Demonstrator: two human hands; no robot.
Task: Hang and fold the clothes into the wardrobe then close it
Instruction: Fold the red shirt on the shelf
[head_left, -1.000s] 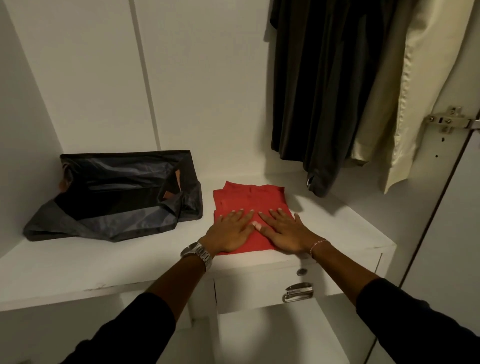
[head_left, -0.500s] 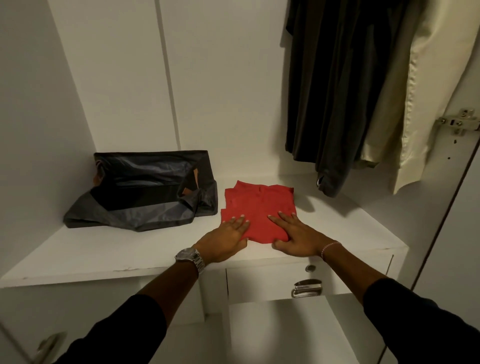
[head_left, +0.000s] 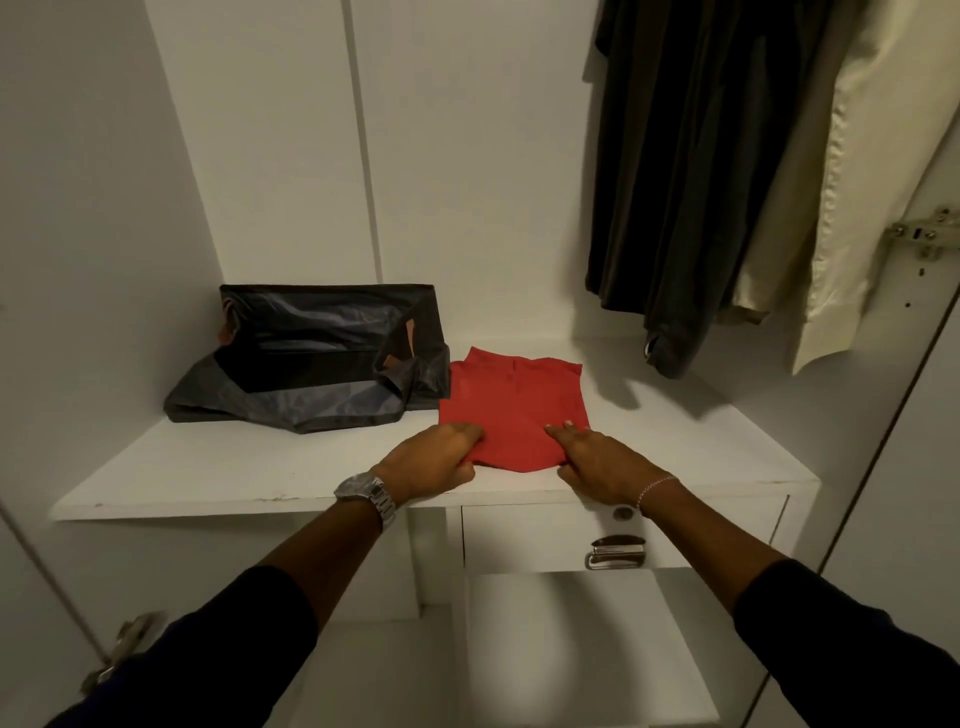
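A folded red garment (head_left: 514, 402) lies flat on the white wardrobe shelf (head_left: 234, 467). My left hand (head_left: 434, 460), with a metal watch on the wrist, rests at the garment's near left corner with fingers curled against its edge. My right hand (head_left: 597, 460), a thin bracelet on its wrist, lies at the near right corner, fingertips on the cloth. Whether either hand pinches the cloth is unclear. Dark clothes (head_left: 691, 182) and a cream garment (head_left: 857, 182) hang at the upper right.
A dark grey bag (head_left: 311, 364) sits on the shelf, touching the red garment's left side. Below the shelf is a white drawer (head_left: 545, 535) with a metal handle (head_left: 615, 553). A door hinge (head_left: 922, 236) shows at right, another door's handle (head_left: 122, 649) at lower left.
The red garment has slid deeper onto the shelf, up against the bag. Both hands have drawn back from its top to its near corners. The camera has shifted right and back.
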